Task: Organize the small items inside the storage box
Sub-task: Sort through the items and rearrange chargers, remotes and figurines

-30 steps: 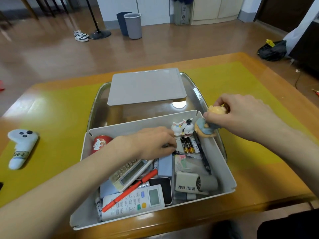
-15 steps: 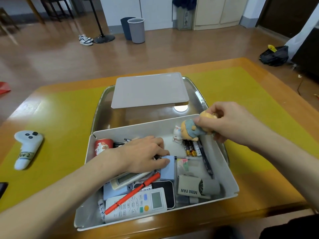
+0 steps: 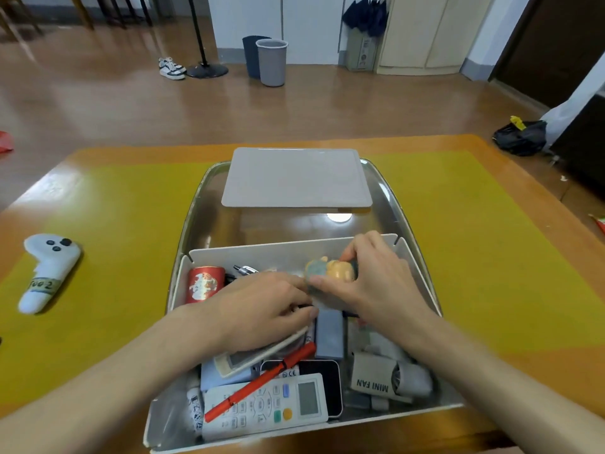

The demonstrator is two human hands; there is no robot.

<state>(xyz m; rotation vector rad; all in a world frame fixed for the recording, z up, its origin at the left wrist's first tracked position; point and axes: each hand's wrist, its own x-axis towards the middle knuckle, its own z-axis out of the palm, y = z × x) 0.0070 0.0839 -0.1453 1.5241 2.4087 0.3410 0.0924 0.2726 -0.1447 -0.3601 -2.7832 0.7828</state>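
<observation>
Your right hand (image 3: 370,283) has carried the figurine (image 3: 330,270), pinched in its grip, inward along the storage box (image 3: 422,276) far wall; seat it upright. Left hand (image 3: 262,309) grip: cannot tell.

Two bare forearms are showing in the head view, each running from the lower corners up to the hands. The left hand (image 3: 262,309) and the right hand (image 3: 373,286) are wearing no gloves, rings or bands that the picture is showing, and both wrists are showing bare, with no watch or bracelet in sight. No sleeve is reaching into view on either arm; any cuff is lying past the picture's lower edge. The fingernails are looking short and unpainted, though motion blur is softening the fingertips.
</observation>
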